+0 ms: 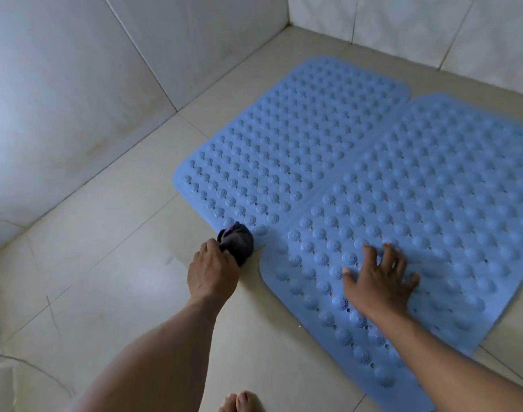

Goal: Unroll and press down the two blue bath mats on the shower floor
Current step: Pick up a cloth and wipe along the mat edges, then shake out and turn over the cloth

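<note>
The right hand point(382, 281) lies spread flat on the near mat point(417, 218); the left hand point(214, 272) grips a dark cloth point(238, 239) at the far mat point(284, 144); both mats look soft, floppy rubber, best pressed with flat palms.

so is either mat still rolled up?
No, both the left mat and the right mat lie unrolled on the floor.

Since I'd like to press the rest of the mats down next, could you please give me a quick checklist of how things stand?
1. Left mat unrolled flat: ok.
2. Right mat unrolled flat: ok.
3. Mats side by side, long edges meeting: ok.
4. Right hand flat on right mat: ok.
5. Left hand free to press: not ok, holds a dark cloth at the left mat's near corner.
6. Suction gripping the floor tiles: cannot tell.
</note>
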Demonstrator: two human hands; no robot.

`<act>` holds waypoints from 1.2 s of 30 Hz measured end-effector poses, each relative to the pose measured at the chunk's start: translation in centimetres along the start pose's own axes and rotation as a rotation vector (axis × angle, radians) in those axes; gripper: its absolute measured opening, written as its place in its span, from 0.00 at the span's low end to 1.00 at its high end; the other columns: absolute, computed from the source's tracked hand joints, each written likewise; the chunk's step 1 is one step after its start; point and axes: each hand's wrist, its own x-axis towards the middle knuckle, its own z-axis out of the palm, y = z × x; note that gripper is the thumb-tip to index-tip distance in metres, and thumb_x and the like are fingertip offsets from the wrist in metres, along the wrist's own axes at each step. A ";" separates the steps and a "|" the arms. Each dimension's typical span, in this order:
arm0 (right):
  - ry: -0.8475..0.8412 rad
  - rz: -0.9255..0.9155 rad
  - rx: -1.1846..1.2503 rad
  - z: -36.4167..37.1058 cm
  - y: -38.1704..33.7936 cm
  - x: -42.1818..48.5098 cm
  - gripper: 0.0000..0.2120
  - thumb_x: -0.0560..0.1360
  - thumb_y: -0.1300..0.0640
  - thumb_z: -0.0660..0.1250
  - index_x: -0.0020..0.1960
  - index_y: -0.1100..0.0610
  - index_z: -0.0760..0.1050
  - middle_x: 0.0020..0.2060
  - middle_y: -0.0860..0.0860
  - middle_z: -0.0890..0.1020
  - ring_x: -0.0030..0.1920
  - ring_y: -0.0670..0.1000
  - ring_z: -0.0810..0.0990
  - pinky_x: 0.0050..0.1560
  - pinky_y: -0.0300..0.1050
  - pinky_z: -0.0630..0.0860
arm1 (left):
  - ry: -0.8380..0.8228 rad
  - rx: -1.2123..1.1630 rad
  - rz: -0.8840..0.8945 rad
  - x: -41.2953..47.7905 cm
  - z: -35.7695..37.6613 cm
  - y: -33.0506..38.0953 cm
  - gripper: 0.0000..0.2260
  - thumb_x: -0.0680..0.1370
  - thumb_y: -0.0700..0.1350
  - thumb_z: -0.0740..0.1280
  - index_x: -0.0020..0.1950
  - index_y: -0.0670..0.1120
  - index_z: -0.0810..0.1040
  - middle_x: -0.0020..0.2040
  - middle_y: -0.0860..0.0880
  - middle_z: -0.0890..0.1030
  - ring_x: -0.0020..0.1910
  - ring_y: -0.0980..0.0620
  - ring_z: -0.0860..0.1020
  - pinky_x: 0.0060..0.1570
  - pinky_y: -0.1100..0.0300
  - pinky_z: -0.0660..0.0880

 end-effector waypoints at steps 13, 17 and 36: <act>-0.482 -0.191 1.119 -20.4 -3.8 1.6 0.17 0.79 0.50 0.69 0.67 0.48 0.76 0.61 0.50 0.81 0.59 0.51 0.81 0.57 0.55 0.78 | -0.851 -0.471 0.176 0.9 -17.8 18.5 0.06 0.81 0.43 0.68 0.55 0.42 0.79 0.57 0.42 0.82 0.52 0.44 0.81 0.49 0.53 0.80; -0.441 -0.224 1.231 -25.6 -2.2 1.6 0.06 0.78 0.59 0.71 0.54 0.58 0.79 0.49 0.59 0.85 0.48 0.57 0.84 0.58 0.63 0.79 | -0.832 -0.478 0.316 -0.7 -20.4 23.4 0.04 0.80 0.39 0.69 0.53 0.45 0.78 0.57 0.41 0.81 0.56 0.42 0.80 0.57 0.51 0.80; -0.061 -0.384 0.451 -36.0 0.9 2.5 0.11 0.75 0.55 0.70 0.38 0.57 0.73 0.29 0.50 0.71 0.29 0.49 0.67 0.33 0.44 0.63 | -0.336 -0.163 0.749 -1.6 -22.1 29.7 0.09 0.72 0.48 0.78 0.45 0.52 0.79 0.42 0.49 0.84 0.38 0.54 0.79 0.37 0.60 0.73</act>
